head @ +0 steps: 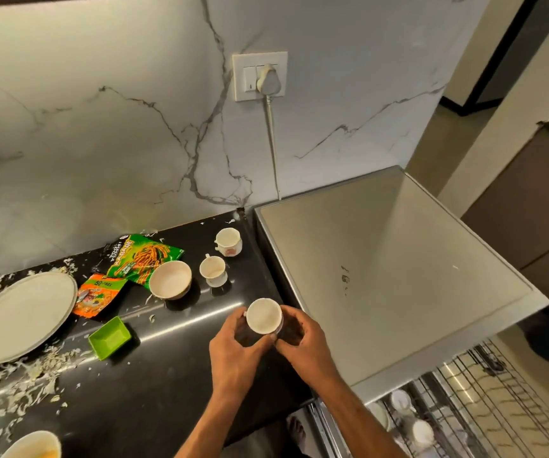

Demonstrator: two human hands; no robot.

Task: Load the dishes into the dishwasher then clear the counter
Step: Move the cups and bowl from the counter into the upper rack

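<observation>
Both hands meet around one small white cup (pixel 264 316) at the right edge of the black counter (pixel 154 391). The left hand (pixel 233 345) curls its fingers round the cup's left side, thumb near the rim; the right hand (pixel 302 338) wraps the right side, fingers bent against the wall. The cup is round, upright, glazed and pale inside, and whether it rests on the stone or is lifted I cannot tell.

Just beyond it stands a second white cup (pixel 213 270) with a handle, and farther back a squat one (pixel 229 241) with a faint print. To their left sits a round cream bowl (pixel 170 280), touching a glossy green snack packet (pixel 144 257); an orange packet (pixel 96 297) lies crumpled beside it. Nearer, a square green plastic dish (pixel 109 337) sits tilted. At far left a large, flat, matte plate (pixel 18 317) lies among pale flaky scraps (pixel 35 371) scattered over the polished surface.

To the right is the smooth grey top of the dishwasher (pixel 392 276), and below it the wire rack (pixel 484 411) is pulled out with white dishes in it. A white plug (pixel 268 78) sits in the marble wall.
</observation>
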